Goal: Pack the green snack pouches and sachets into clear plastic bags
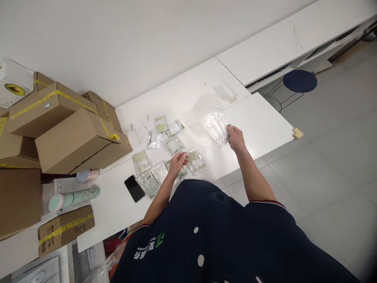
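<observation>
My right hand (236, 138) is closed on the near right edge of a clear, crinkled plastic bag (215, 127), which is tilted over the white table. Over the packets, my left hand (178, 163) has its fingers loosely curled and slightly apart, with nothing visible in them. Just right of it lies a green and silver packet (196, 161). Another green packet (180, 173) is partly hidden under the left hand. A clear-fronted packet (174, 145) lies beyond it. Several similar packets, including a pale green packet (141, 162) and a silver packet (154, 139), are spread to the left.
A black phone (134, 188) lies left of the packets. Cardboard boxes (76, 141) are stacked at the left, with a mint green bottle (75, 198) in front. A padded corner (297, 133) marks the white table's (256, 122) right end. A blue stool (299, 81) stands beyond.
</observation>
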